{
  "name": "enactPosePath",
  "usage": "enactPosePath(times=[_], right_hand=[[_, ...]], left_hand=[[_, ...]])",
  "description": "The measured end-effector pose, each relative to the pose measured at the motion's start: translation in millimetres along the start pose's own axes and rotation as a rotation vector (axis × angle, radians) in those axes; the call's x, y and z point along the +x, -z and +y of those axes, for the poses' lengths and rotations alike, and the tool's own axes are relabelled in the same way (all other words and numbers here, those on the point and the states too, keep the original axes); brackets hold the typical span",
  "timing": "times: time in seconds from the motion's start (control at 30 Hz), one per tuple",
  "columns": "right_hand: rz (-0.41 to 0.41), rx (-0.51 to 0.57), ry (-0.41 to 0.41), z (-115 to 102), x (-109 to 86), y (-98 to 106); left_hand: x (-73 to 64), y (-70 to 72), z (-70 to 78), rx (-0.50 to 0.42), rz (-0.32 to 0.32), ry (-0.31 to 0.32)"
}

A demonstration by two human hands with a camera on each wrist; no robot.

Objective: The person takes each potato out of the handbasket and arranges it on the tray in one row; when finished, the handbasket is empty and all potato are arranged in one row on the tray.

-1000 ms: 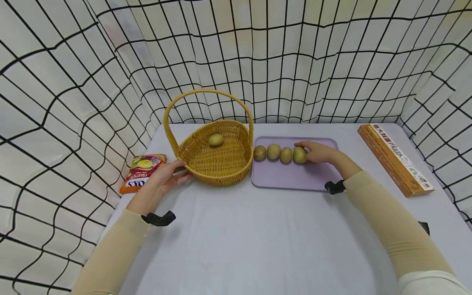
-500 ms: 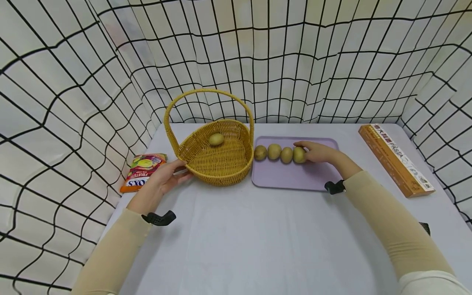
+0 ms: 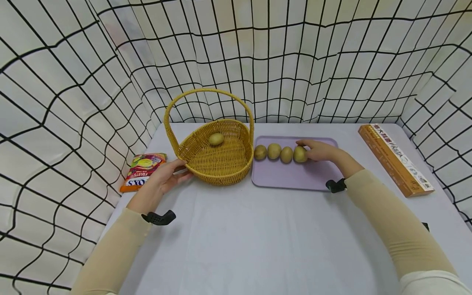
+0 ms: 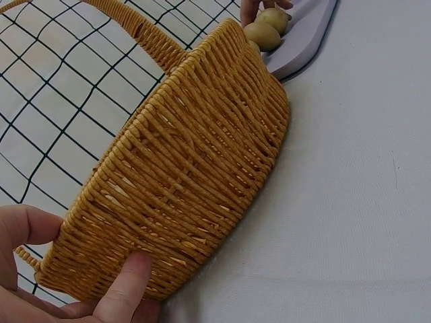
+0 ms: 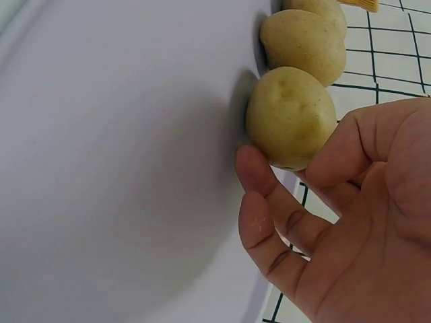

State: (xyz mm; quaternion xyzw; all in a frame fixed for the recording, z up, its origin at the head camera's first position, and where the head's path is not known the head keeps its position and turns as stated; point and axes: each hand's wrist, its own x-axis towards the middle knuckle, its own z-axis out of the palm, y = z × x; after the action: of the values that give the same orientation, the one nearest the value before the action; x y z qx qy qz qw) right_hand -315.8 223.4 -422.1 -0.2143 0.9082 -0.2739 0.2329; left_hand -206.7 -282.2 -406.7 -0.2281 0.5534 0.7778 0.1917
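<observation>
My left hand [image 3: 164, 178] holds the yellow wicker basket [image 3: 221, 179] at its near left side. In the left wrist view the thumb lies at the rim while a fingertip presses the woven outer wall. One potato [image 3: 216, 139] lies inside the basket towards the back. On the lilac tray [image 3: 287, 176], several potatoes stand in a row. My right hand [image 3: 320, 151] grips the rightmost potato [image 5: 289, 118], thumb on one side and fingertips at its lower edge. Two fingers are curled below it, off the potato. Its neighbour [image 3: 286, 155] sits just to the left.
A red and orange fruit candy bag [image 3: 144, 170] lies left of the basket, beside the left wrist. To the right of the tray rests a long orange pasta box [image 3: 396, 160]. Black netting over white cloth [image 3: 280, 65] walls the table's back and sides.
My right hand and the rightmost potato have shifted very slightly to the right, widening the gap to the neighbouring potato. The left hand and basket stay in place.
</observation>
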Motion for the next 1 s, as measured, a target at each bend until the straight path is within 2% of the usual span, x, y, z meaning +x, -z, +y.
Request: enactPosePath(times=[0.23,0.47,0.57,0.67,1.0], right_hand=[[-0.019,0.014,-0.049,-1,-5.3,12],[0.105,-0.016,-0.077,-24,-15.3,29],[0.146,0.021,-0.104,-41,-18.7,34],[0.139,0.058,-0.097,-62,-22.4,36],[0.016,0.094,0.014,-139,-36.7,20]], left_hand=[[-0.3,-1.4,0.4,-0.002,0.011,0.001],[-1.1,-1.8,-0.2,-0.004,0.001,-0.012],[-1.9,-1.3,0.2,-0.007,-0.001,-0.011],[-2.7,-1.0,1.3,-0.005,0.001,-0.007],[-2.8,-1.0,1.0,0.003,0.0,-0.006]])
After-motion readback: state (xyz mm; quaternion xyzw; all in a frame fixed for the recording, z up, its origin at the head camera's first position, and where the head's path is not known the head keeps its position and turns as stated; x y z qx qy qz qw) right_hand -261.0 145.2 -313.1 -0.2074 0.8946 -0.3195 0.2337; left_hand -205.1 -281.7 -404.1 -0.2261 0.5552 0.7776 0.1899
